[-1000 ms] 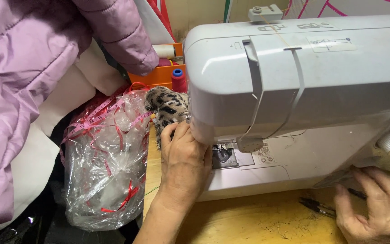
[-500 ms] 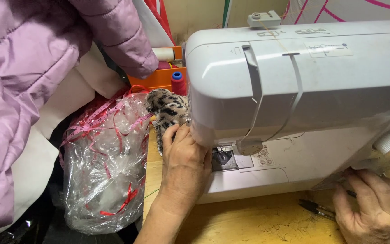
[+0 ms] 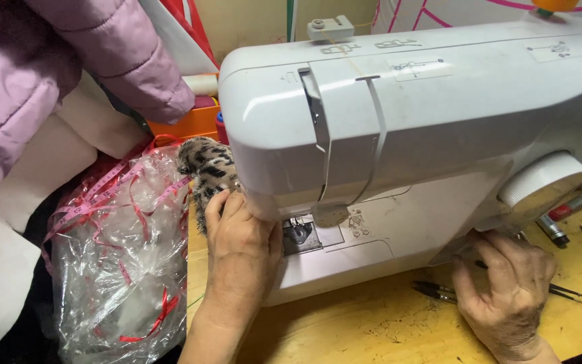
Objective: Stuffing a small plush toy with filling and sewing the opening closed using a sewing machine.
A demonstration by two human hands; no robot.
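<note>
The left hand (image 3: 240, 246) lies flat on the bed of the white sewing machine (image 3: 426, 114), just left of the needle plate (image 3: 302, 232), its fingers spread loosely over a piece of spotted furry fabric (image 3: 207, 172) that trails off behind the machine's left end. The right hand (image 3: 506, 290) rests on the yellow wooden surface (image 3: 372, 330) by the machine's right base, fingers curled over small black scissors (image 3: 436, 291). A crinkled clear plastic bag (image 3: 116, 269) sits left.
</note>
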